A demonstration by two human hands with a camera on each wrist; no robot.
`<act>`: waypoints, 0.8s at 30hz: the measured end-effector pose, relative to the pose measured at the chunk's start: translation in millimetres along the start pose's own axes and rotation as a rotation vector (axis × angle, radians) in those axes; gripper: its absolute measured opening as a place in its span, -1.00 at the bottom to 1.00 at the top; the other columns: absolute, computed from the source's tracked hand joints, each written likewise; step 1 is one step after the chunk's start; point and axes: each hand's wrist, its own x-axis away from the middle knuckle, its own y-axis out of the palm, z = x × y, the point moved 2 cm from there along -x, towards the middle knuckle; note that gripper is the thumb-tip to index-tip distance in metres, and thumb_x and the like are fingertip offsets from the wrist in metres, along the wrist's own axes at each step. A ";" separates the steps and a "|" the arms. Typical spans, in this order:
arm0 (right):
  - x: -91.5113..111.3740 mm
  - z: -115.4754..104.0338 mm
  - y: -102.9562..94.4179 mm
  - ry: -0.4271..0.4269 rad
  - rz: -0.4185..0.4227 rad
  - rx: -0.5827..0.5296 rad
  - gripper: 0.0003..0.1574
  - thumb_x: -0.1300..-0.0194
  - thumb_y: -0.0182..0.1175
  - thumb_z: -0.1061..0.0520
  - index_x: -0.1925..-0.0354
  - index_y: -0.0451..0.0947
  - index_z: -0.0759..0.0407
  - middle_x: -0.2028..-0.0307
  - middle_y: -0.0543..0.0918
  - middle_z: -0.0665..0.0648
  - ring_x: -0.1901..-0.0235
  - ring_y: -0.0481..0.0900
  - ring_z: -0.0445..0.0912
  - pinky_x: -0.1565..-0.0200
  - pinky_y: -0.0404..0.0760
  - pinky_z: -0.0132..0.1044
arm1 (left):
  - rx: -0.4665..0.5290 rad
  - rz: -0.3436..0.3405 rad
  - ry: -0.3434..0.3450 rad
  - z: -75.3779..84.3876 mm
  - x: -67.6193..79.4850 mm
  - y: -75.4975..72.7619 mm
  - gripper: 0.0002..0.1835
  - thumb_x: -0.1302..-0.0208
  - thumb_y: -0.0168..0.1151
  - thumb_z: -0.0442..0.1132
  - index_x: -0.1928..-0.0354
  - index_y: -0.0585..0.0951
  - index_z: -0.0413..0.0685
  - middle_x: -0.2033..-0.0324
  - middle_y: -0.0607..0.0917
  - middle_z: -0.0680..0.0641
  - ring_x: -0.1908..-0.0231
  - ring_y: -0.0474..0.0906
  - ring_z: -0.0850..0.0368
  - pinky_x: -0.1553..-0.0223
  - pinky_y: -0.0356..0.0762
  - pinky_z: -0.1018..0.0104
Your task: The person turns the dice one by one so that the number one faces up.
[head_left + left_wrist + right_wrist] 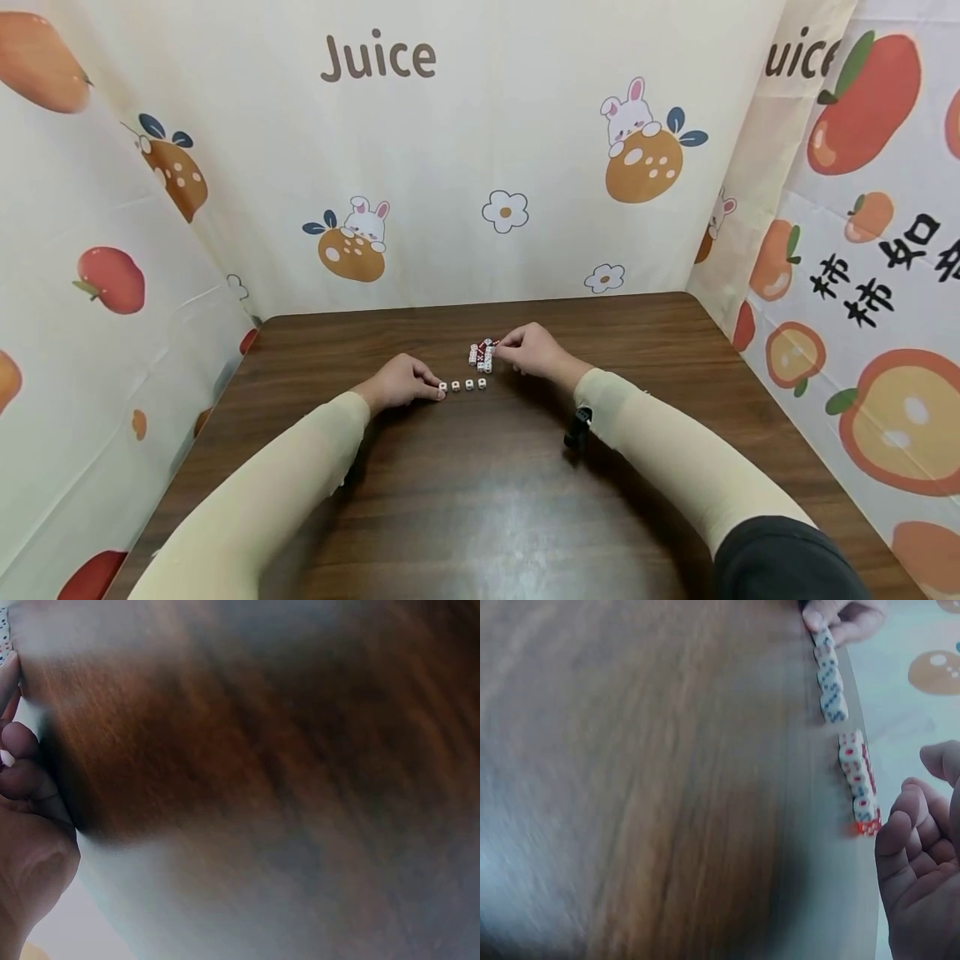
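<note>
My left hand [405,381] is at the left end of a row of several small white dice [469,384], pinching the end die [442,387] between thumb and finger. In the right wrist view that same left hand [849,619] holds the end of the row, where blue pips show. My right hand [531,350] reaches in from the right, fingertips beside a tight cluster of white and red dice [481,357]. Nothing shows between its parted fingers in the right wrist view, and a red die [868,826] lies right by them.
The dice are on a dark wood-grain table [450,483]. Behind it hangs a cream fruit-print curtain [450,167], with further printed cloth [862,275] along the right side. A black strap [577,427] hangs at the right wrist.
</note>
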 end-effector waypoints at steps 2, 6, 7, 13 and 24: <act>-3.1 4.3 -3.7 0.014 0.018 0.010 -0.72 -0.52 0.42 -0.01 0.07 0.94 0.13 0.55 0.73 -0.02 0.59 0.61 -0.18 0.44 0.64 -0.31 | -0.001 -0.001 -0.004 0.5 -0.1 -0.6 -0.84 -0.34 0.72 -0.14 0.12 0.97 0.01 0.23 0.89 0.06 0.57 0.45 0.24 0.46 0.52 0.31; -6.2 11.3 -8.8 0.042 0.025 0.021 -0.73 -0.55 0.42 -0.02 0.07 0.94 0.11 0.44 0.80 0.04 0.54 0.63 -0.16 0.40 0.68 -0.29 | -0.004 -0.004 -0.008 0.9 0.9 -1.2 -0.85 -0.34 0.72 -0.14 0.12 0.97 0.01 0.23 0.88 0.06 0.57 0.45 0.24 0.47 0.52 0.31; -6.5 12.6 -9.5 0.048 0.023 0.025 -0.74 -0.56 0.43 -0.02 0.07 0.94 0.10 0.41 0.81 0.05 0.54 0.63 -0.16 0.40 0.68 -0.29 | -0.005 -0.004 -0.007 0.9 1.5 -1.2 -0.85 -0.34 0.72 -0.14 0.12 0.97 0.01 0.24 0.88 0.06 0.57 0.45 0.23 0.47 0.52 0.30; -9.0 15.1 -9.5 0.070 0.023 0.048 -0.74 -0.56 0.44 -0.02 0.10 0.94 0.11 0.42 0.81 0.08 0.53 0.63 -0.16 0.42 0.65 -0.31 | 0.002 -0.005 -0.009 1.2 2.2 -1.1 -0.87 -0.34 0.71 -0.14 0.14 0.97 0.03 0.28 0.86 0.10 0.58 0.44 0.25 0.47 0.51 0.33; -41.6 37.8 4.5 0.063 -0.002 0.172 -0.59 -0.55 0.43 -0.18 0.17 0.95 0.09 0.51 0.80 0.00 0.51 0.65 -0.15 0.36 0.65 -0.26 | -0.006 -0.001 -0.016 0.5 -0.1 0.8 -0.87 -0.34 0.71 -0.15 0.14 0.97 0.03 0.27 0.87 0.08 0.58 0.44 0.24 0.47 0.51 0.33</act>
